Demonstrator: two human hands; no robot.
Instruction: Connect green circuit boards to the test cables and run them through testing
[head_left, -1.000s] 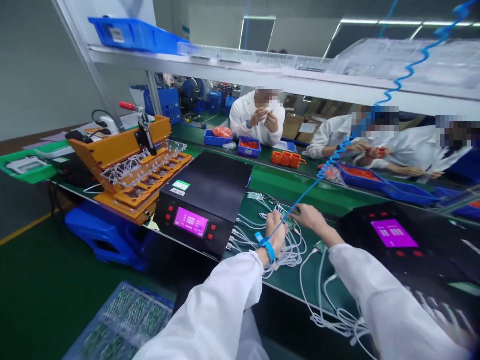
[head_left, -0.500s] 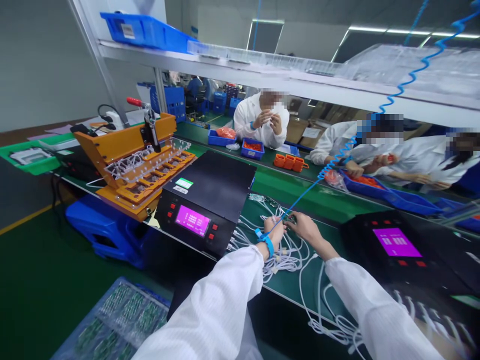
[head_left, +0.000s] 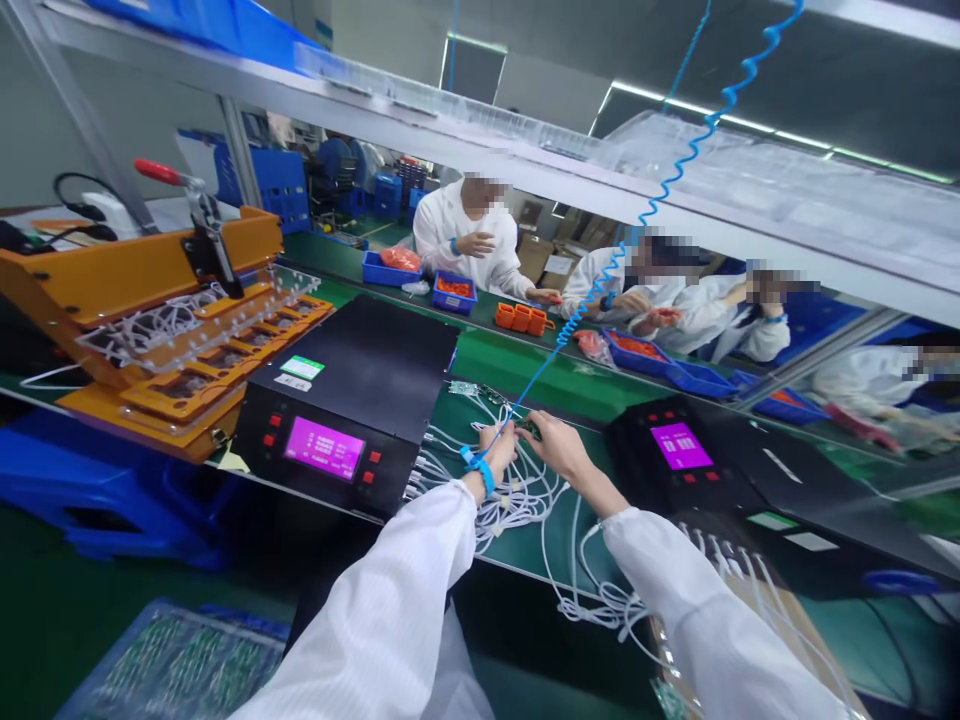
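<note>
Close together over the bench, my two hands meet above a tangle of white cables (head_left: 517, 505). A small green circuit board (head_left: 531, 428) is pinched in the fingers of my right hand (head_left: 562, 447). My left hand (head_left: 496, 452) is closed beside it, its fingertips near the board's left end; whatever they grip is hidden, with white cables right below. A blue wrist strap (head_left: 488, 480) with a coiled blue cord is on my left wrist. Just beyond my hands lie more circuit boards (head_left: 463, 388) with cables attached.
Black boxes with lit screens stand left (head_left: 352, 385) and right (head_left: 720, 455). An orange clamp fixture (head_left: 172, 350) is further left. Across the bench, people in white coats sit by blue bins (head_left: 454, 292) and orange holders (head_left: 523, 319). A tray of boards (head_left: 169, 655) sits low left.
The view has swung right, so the bench things appear further left. My hands stay together at the board. Across the bench, a person has lowered one hand towards the bench.
</note>
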